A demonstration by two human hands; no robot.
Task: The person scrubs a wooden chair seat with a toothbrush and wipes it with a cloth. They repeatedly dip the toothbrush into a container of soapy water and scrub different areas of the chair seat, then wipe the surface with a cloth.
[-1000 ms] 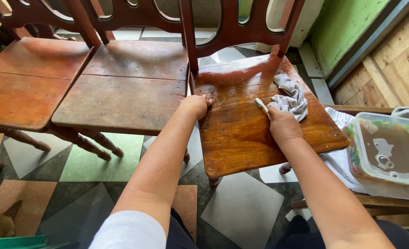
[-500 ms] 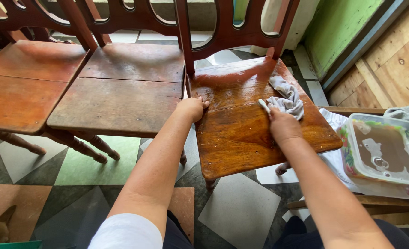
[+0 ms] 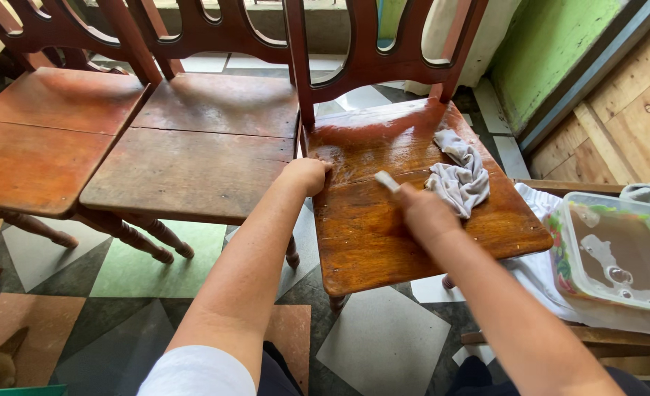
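Note:
A wet, glossy wooden chair seat (image 3: 383,235) stands in front of me. My left hand (image 3: 306,174) grips its left edge with the fingers curled over the wood. My right hand (image 3: 419,207) is over the middle of the seat, closed on a small white brush (image 3: 387,181) whose tip sticks out toward the chair back. A crumpled grey rag (image 3: 458,176) lies on the seat just right of that hand, not held.
Two dry, dull wooden chairs (image 3: 193,147) stand side by side to the left. A clear plastic tub of murky brown water (image 3: 612,253) rests on a low wooden surface at the right, over white cloth. Checkered floor tiles (image 3: 383,337) lie below; a green wall (image 3: 552,44) is behind.
My right hand has slid left across the seat, away from the grey rag, with the white brush in it. My left hand has stayed on the seat's edge.

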